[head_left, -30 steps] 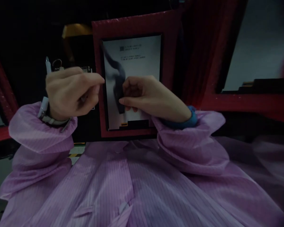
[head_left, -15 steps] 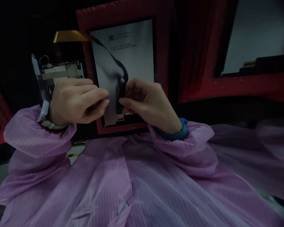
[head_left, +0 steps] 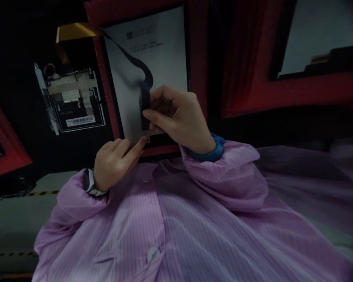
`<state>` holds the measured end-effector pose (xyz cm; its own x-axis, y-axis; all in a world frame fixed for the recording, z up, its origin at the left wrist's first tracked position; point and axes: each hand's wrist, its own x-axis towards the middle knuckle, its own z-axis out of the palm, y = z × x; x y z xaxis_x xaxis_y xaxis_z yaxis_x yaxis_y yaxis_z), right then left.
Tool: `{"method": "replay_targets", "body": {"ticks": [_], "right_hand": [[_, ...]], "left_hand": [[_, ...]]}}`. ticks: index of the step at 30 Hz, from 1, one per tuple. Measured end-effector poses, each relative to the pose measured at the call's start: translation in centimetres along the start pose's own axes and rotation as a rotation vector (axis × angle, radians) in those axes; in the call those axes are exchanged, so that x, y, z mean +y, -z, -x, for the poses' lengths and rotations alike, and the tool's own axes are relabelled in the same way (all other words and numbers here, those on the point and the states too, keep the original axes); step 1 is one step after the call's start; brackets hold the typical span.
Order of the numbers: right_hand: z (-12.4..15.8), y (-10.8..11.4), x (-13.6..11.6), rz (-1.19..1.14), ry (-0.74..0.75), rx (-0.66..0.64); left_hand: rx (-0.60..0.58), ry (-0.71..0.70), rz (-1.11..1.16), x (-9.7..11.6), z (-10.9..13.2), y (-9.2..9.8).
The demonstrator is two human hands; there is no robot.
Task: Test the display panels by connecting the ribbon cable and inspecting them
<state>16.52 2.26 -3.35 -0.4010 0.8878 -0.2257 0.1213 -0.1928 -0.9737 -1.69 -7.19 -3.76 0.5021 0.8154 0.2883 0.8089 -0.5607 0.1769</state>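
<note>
A display panel with a pale back and printed text lies in a red frame. My right hand is closed, pinching a dark flat ribbon cable between thumb and fingers over the panel's lower part. The cable curves up to the panel's top left corner, where it joins a golden flex strip. My left hand is low at the panel's bottom edge. Its index finger stretches out to a small orange connector, the other fingers bent, with nothing visible held in it.
Left of the frame lies a circuit board with a barcode label, and a white pen along its side. Another red frame with a panel stands at right. A red frame corner shows at far left.
My left hand has moved down and right from beside the cable to the panel's bottom edge, its index finger now extended. The right hand keeps pinching the cable. The view has shifted slightly.
</note>
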Motion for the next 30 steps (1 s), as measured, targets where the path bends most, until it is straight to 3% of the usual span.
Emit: {"method": "replay_targets", "body": {"ticks": [3, 14, 19, 25, 30], "right_hand": [[0.1, 0.1, 0.0, -0.011, -0.007, -0.004], [0.4, 0.9, -0.3, -0.212, 0.006, -0.092], [0.5, 0.7, -0.2, -0.051, 0.077, -0.052], [0.6, 0.8, 0.2, -0.147, 0.061, -0.088], [0.5, 0.9, 0.3, -0.149, 0.013, -0.131]], "left_hand": [[0.035, 0.003, -0.015, 0.0, 0.6, -0.7], [-0.039, 0.016, 0.040, -0.3, 2.1, -1.2], [0.012, 0.001, 0.036, -0.1, 1.9, -1.1], [0.129, -0.040, 0.004, 0.1, 1.5, -1.6], [0.151, -0.047, -0.002, 0.0, 1.5, -1.8]]}}
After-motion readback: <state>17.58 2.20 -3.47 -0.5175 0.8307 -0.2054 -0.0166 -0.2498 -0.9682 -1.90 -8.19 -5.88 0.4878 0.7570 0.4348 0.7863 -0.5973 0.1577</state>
